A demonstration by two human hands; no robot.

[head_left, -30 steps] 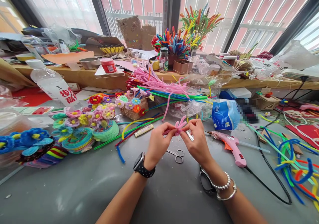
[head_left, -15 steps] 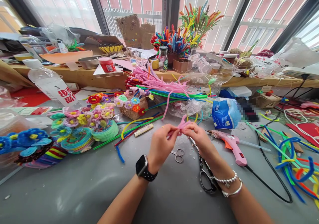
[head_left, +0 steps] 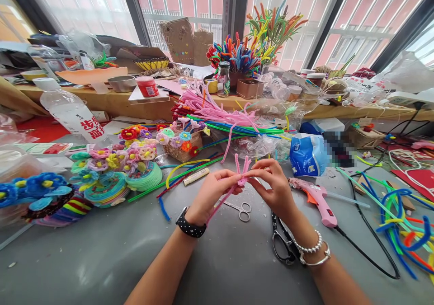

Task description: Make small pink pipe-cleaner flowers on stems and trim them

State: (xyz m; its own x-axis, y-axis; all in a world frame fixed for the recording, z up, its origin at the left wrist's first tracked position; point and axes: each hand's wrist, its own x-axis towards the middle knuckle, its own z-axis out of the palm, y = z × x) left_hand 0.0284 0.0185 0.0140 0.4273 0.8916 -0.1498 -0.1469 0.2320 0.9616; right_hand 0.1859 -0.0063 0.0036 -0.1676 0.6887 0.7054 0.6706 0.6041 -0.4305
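Note:
Both of my hands meet above the grey table, pinching pink pipe cleaners bent into a small looped shape. Two short ends stick up from it, and a longer stem trails down past my left wrist. My left hand grips it from the left between thumb and fingers. From the right, the thumb and fingertips of my right hand close on the same piece. Small scissors lie on the table below my hands. Larger black-handled scissors rest partly under my right forearm.
A pink glue gun with a black cord lies to the right, near a blue tissue pack. Pink pipe cleaners are heaped behind my hands. Fuzzy flower baskets stand left; loose coloured pipe cleaners lie far right.
My left wrist has turned, so the watch face no longer shows. The pink piece has tipped upright, its ends now pointing up and its stem visible below. My right fingers have lifted and arched.

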